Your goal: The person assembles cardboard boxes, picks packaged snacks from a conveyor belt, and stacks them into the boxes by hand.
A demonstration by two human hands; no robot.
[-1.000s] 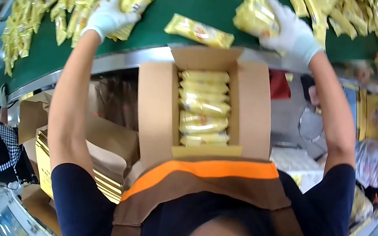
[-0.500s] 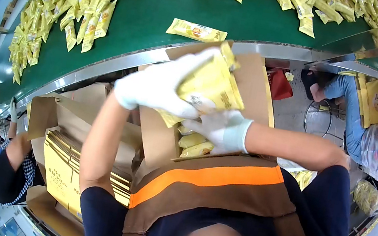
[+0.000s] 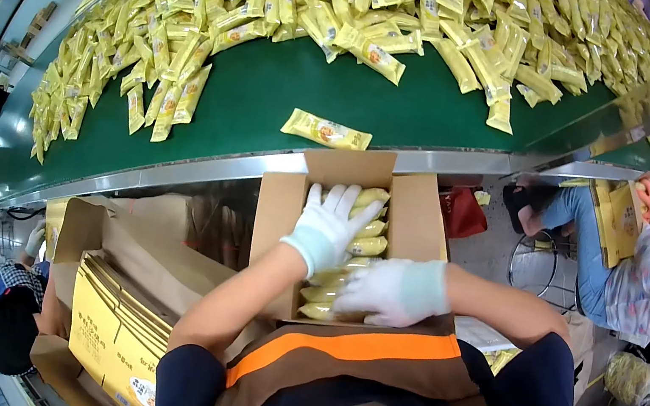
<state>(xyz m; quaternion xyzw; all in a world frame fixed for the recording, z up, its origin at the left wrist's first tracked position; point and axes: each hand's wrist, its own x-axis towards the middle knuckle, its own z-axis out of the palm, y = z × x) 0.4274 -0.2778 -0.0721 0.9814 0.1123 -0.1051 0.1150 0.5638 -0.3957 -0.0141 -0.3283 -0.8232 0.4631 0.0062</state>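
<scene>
An open cardboard box [image 3: 279, 211] stands between my body and the green belt, with a row of yellow packets [image 3: 368, 245] inside. My left hand [image 3: 329, 224], in a white glove, lies over the far left part of the row with its fingers spread. Over the near right part rests my gloved right hand [image 3: 390, 292]; its fingertips reach down among the packets, and whether they grip one is hidden. A single yellow packet [image 3: 327, 130] lies on the belt just beyond the box.
Yellow packets [image 3: 324, 5] are heaped along the green belt [image 3: 275, 91]. Folded yellow cartons [image 3: 116, 331] stand in a larger box at the left. A red bag [image 3: 462, 212] is right of the open box. Co-workers are at both sides and at the top left.
Both hands first reached over the belt, then brought yellow packets to the box. Now the packets are down in the box and both hands rest on the row. The camera view has shifted.
</scene>
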